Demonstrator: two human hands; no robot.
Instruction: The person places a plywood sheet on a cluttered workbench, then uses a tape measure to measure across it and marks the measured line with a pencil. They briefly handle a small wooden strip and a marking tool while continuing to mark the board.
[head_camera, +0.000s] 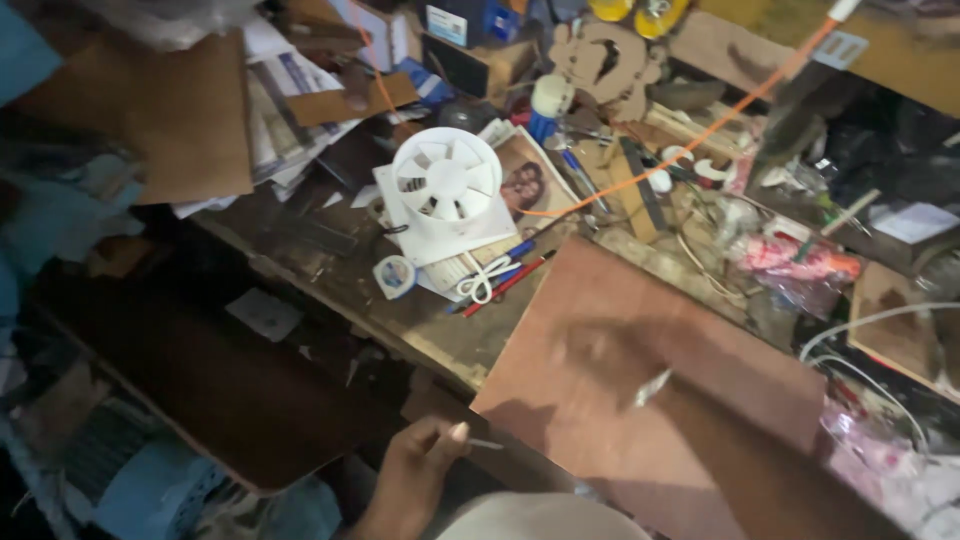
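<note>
Head view | I see my left hand (420, 462) pinching a small nail-like pin (487, 444) at the near edge of the brown board (640, 420) | right hand (612, 362) blurred over the board, grip unclear | white fan (446, 182) beyond the board on the cluttered bench (330, 270).

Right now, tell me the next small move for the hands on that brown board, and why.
Probably steady the brown board first. The left hand pinches its near edge while holding what looks like a small nail; the right hand is motion-blurred over the board with a small light object, and the board overhangs the cluttered bench.
</note>
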